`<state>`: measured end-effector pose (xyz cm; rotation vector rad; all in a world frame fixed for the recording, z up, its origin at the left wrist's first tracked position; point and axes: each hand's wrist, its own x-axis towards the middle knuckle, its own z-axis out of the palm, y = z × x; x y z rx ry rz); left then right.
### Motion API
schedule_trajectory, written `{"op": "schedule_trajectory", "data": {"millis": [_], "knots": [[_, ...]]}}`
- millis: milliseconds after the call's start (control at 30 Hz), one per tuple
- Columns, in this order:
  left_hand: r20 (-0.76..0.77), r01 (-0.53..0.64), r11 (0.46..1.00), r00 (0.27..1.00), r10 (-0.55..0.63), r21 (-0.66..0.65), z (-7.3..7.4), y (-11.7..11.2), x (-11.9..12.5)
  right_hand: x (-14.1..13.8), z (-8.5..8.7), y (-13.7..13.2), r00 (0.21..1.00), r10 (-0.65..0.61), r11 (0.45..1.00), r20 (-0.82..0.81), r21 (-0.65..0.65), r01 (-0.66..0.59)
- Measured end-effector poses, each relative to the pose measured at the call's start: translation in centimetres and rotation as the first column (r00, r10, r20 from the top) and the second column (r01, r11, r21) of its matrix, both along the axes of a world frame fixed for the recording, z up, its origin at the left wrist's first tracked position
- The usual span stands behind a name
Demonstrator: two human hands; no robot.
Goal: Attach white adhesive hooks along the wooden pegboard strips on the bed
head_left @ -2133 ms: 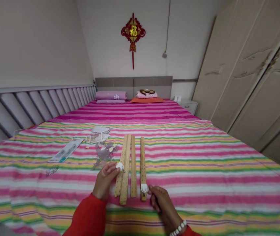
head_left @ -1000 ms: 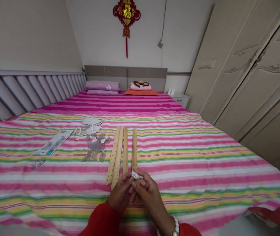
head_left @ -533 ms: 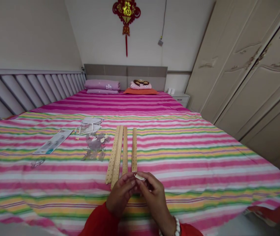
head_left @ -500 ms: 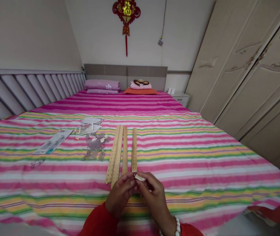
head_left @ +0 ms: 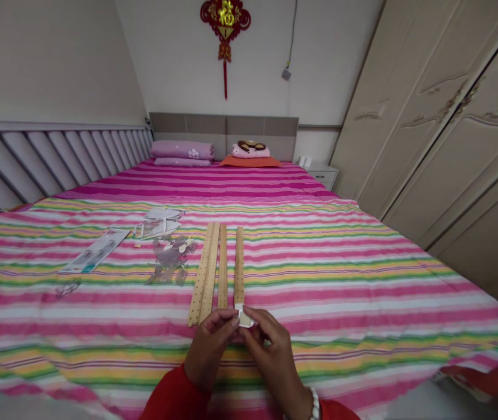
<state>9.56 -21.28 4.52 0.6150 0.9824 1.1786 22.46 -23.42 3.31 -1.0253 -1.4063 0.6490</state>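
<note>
Low over the near part of the bed, my right hand (head_left: 270, 345) pinches a small white square piece (head_left: 245, 319) with a cream-coloured face. The thumb and fingertips of my left hand (head_left: 211, 344) close on the left edge of the same piece. Just beyond it lies a light wooden strip with holes (head_left: 239, 262), its near end close to my fingertips. More wooden strips (head_left: 207, 268) lie lengthwise to the left, two of them side by side. What exactly the white piece is, I cannot tell.
Clear plastic scraps (head_left: 172, 256) lie left of the strips, with torn packaging (head_left: 159, 223) behind them. Farther left are a flat package (head_left: 95, 252) and a small see-through bundle (head_left: 69, 287). A striped sheet (head_left: 363, 303) covers the bed. A wardrobe (head_left: 441, 128) stands at the right.
The white piece has turned so its cream face shows more fully. My left fingers have shifted to its left edge. The strips and scraps lie as before.
</note>
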Motion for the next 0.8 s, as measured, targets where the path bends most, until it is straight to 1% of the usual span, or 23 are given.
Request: {"op": "schedule_trajectory", "data": {"millis": [67,133,233,300,367,400,467,500,533,567,600,667,700,733,800], "knots": [[-0.044,-0.009,1.0,0.999,0.011,0.026,-0.4,0.1,-0.2,0.1,-0.1,0.0,1.0,-0.009,1.0,0.01,0.017,0.009],[-0.123,-0.011,0.996,0.992,0.022,0.092,-0.9,0.1,-0.4,0.1,-0.1,0.0,1.0,0.004,1.0,-0.019,-0.007,-0.004],[-0.258,0.007,0.971,0.964,0.057,0.24,-1.1,0.1,-0.7,0.0,-0.3,0.3,0.989,0.036,0.993,-0.145,-0.102,-0.051],[-0.335,0.022,0.931,0.936,0.109,0.365,-1.1,-0.1,-0.7,-0.1,-0.4,0.5,0.959,0.044,0.975,-0.281,-0.199,-0.103],[-0.426,0.061,0.861,0.885,0.187,0.505,-1.0,-0.4,-0.5,-0.2,-0.4,0.8,0.889,0.035,0.926,-0.457,-0.319,-0.201],[-0.474,0.099,0.818,0.851,0.225,0.566,-1.0,-0.5,-0.4,-0.2,-0.4,0.9,0.834,0.018,0.893,-0.551,-0.366,-0.261],[-0.56,0.209,0.747,0.789,0.252,0.631,-0.9,-0.7,-0.2,-0.2,-0.4,1.1,0.708,-0.042,0.841,-0.705,-0.408,-0.356],[-0.587,0.253,0.732,0.773,0.24,0.632,-1.0,-0.8,-0.2,-0.2,-0.3,1.2,0.656,-0.07,0.826,-0.752,-0.412,-0.384],[-0.598,0.273,0.737,0.772,0.216,0.619,-1.0,-0.7,-0.2,-0.1,-0.3,1.3,0.62,-0.091,0.819,-0.779,-0.413,-0.399],[-0.592,0.268,0.76,0.785,0.185,0.592,-1.1,-0.5,-0.2,0.0,-0.3,1.4,0.603,-0.103,0.813,-0.791,-0.417,-0.407],[-0.573,0.241,0.797,0.805,0.155,0.554,-1.2,-0.2,-0.3,0.2,-0.3,1.6,0.603,-0.107,0.806,-0.791,-0.424,-0.413],[-0.52,0.166,0.873,0.846,0.113,0.459,-1.2,0.7,-0.6,0.5,-0.5,2.0,0.631,-0.099,0.795,-0.77,-0.442,-0.415],[-0.5,0.148,0.899,0.861,0.087,0.411,-1.2,1.3,-0.7,0.7,-0.6,2.4,0.647,-0.094,0.793,-0.757,-0.45,-0.411],[-0.486,0.151,0.917,0.873,0.052,0.37,-1.1,1.9,-0.7,0.8,-0.8,2.8,0.661,-0.09,0.791,-0.745,-0.457,-0.406],[-0.463,0.185,0.932,0.886,-0.021,0.312,-1.0,3.3,-0.7,1.0,-1.0,3.9,0.683,-0.092,0.796,-0.724,-0.466,-0.387]]}}
